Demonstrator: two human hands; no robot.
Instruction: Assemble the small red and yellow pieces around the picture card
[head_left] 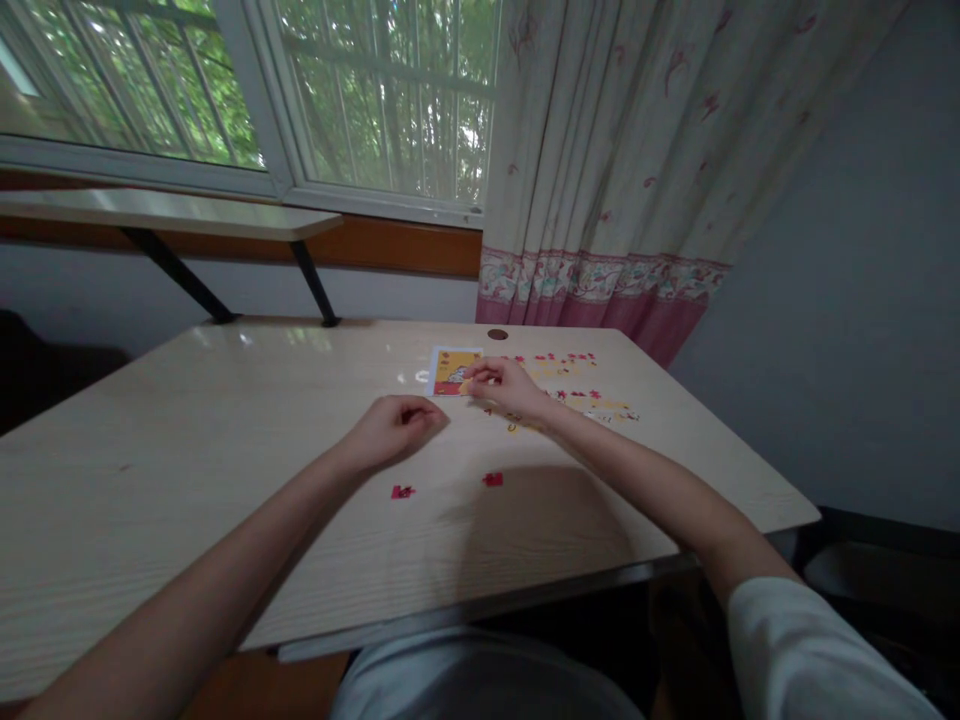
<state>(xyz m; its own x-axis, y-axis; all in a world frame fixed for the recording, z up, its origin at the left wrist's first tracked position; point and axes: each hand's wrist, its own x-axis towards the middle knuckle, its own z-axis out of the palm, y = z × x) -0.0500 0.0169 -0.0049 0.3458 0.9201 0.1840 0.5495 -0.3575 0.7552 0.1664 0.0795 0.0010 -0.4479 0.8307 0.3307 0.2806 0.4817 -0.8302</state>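
Note:
My left hand (399, 430) is held low over the table, its fingers curled and pressed together; whatever they hold, if anything, is hidden. At the right edge of a small picture card (448, 373), yellow and red with a white cartoon figure, is my right hand (506, 385). Its thumb and fingertips are drawn together, and I cannot make out anything between them. Two red jigsaw pieces lie nearer to me, one on the left (403, 492) and one on the right (493, 480). Beyond my right wrist, several red jigsaw pieces (577, 394) and yellow jigsaw pieces (615, 405) lie in loose rows, partly covered by my arm.
The pale wooden table (225, 450) has a round brown cable hole (497, 334) near its back edge. A raised shelf (172, 212) on dark brackets stands at the back left. Behind are a barred window and a patterned curtain (592, 200).

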